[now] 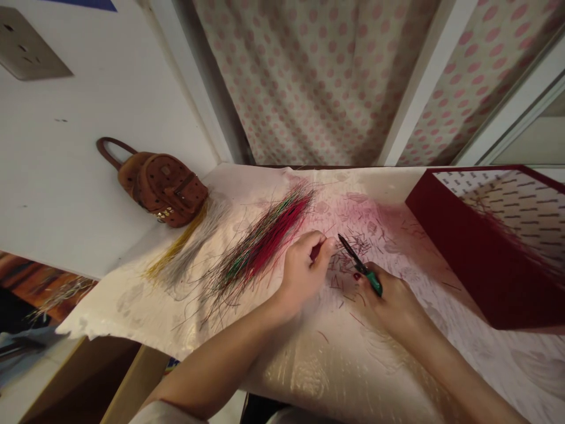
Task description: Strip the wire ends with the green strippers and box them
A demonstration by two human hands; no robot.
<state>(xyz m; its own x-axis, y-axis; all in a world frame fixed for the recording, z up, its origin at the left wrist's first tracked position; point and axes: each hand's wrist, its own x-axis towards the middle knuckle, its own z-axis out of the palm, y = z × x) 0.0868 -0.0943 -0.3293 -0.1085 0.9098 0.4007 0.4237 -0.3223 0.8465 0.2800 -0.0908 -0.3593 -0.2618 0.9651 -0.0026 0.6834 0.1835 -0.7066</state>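
My left hand [306, 268] is closed in a pinch above the table's middle; whatever lies between its fingers is hidden. Gripped in my right hand [392, 300] is a green-handled tool [351, 252] with narrow black jaws, pliers or scissors, pointing up and left toward my left fingertips, slightly apart from them. Short cut bits of wire [346, 250] lie scattered under and around both hands. To the left of my left hand rests a long bundle of thin red, green and dark wires [269, 238]. Gold wires [180, 241] and silver wires [194, 244] lie farther left.
A brown mini backpack [168, 185] leans by the wall at the back left. On the right stands a dark red box [450, 253] with patterned lining and red strands inside. A pale cover [309, 365] spreads over the table; a dotted curtain [318, 76] hangs behind.
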